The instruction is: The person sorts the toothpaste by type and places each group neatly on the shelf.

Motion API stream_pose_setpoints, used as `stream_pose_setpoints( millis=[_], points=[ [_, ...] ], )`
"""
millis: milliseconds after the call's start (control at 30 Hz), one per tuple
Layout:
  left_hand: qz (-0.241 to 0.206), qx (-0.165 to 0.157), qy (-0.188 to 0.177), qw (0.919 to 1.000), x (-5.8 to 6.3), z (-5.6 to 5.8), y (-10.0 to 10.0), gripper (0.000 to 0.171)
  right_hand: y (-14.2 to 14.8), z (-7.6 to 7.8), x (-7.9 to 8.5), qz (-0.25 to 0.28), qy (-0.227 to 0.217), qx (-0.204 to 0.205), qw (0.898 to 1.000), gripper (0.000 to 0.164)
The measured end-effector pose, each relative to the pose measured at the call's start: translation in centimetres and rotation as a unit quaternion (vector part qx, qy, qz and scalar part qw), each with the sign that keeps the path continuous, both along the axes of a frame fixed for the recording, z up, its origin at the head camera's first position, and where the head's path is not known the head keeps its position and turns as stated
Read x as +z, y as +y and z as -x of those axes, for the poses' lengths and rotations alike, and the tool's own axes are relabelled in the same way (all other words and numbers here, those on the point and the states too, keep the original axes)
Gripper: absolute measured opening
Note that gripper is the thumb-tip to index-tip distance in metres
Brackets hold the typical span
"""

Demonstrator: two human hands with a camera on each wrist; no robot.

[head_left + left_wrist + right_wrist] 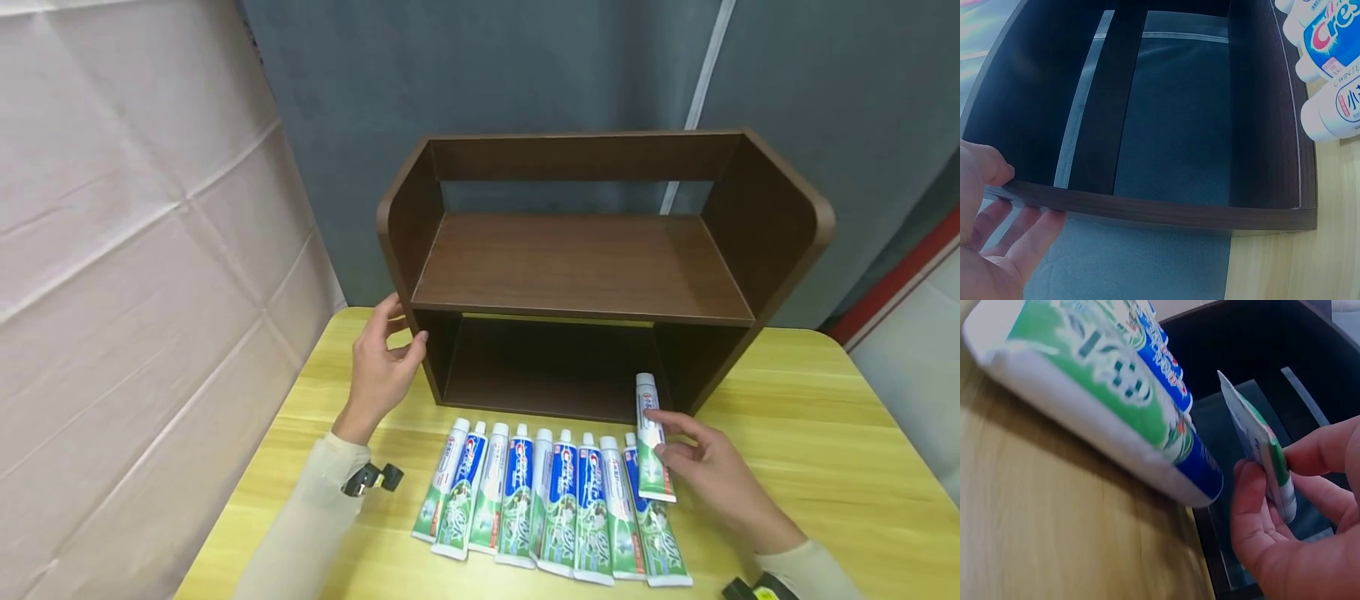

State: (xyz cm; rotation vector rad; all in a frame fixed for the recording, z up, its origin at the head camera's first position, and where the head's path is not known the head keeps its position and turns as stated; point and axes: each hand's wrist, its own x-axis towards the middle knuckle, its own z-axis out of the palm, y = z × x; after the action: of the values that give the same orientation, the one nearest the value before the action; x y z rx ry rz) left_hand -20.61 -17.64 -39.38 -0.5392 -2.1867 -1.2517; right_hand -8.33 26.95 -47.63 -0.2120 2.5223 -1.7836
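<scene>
My right hand [712, 467] pinches a white and green toothpaste tube [651, 442] between thumb and fingers, cap end toward the shelf. In the right wrist view, the same tube [1257, 440] is gripped above the dark shelf interior. With thumb inside and fingers outside, my left hand [381, 367] grips the left side panel of a dark brown two-tier shelf [585, 262]. That grip on the panel edge [1166, 212] also shows in the left wrist view. A row of toothpaste tubes [517, 508] lies before the shelf, some blue and green, others white and green.
The shelf stands on a yellow wood-grain table [810, 417]. A grey curtain [487, 67] hangs behind it and a pale cloth wall [150, 250] rises at the left. The lower compartment [547, 367] opens toward the tubes.
</scene>
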Motion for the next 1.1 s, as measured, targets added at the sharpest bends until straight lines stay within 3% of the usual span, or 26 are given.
stream_pose_setpoints(
  millis=[233, 533, 900, 1100],
  points=[
    [0.002, 0.006, 0.005, 1.0000, 0.0, 0.0, 0.0, 0.063, 0.9, 0.2, -0.2, -0.061, -0.009, -0.025, 0.998, 0.045],
    [0.002, 0.006, 0.008, 1.0000, 0.1, -0.2, 0.0, 0.065, 1.7, 0.5, -0.9, -0.115, -0.064, -0.043, 0.990, 0.042],
    [-0.005, 0.003, 0.013, 0.9999, 0.1, -0.3, 0.0, 0.065, 2.2, 0.6, -1.5, -0.110, -0.085, -0.059, 0.989, 0.043],
    [-0.006, 0.000, 0.014, 0.9999, 0.1, -0.4, 0.1, 0.065, 2.6, 0.5, -1.7, -0.080, -0.093, -0.048, 0.991, 0.049]
  ],
)
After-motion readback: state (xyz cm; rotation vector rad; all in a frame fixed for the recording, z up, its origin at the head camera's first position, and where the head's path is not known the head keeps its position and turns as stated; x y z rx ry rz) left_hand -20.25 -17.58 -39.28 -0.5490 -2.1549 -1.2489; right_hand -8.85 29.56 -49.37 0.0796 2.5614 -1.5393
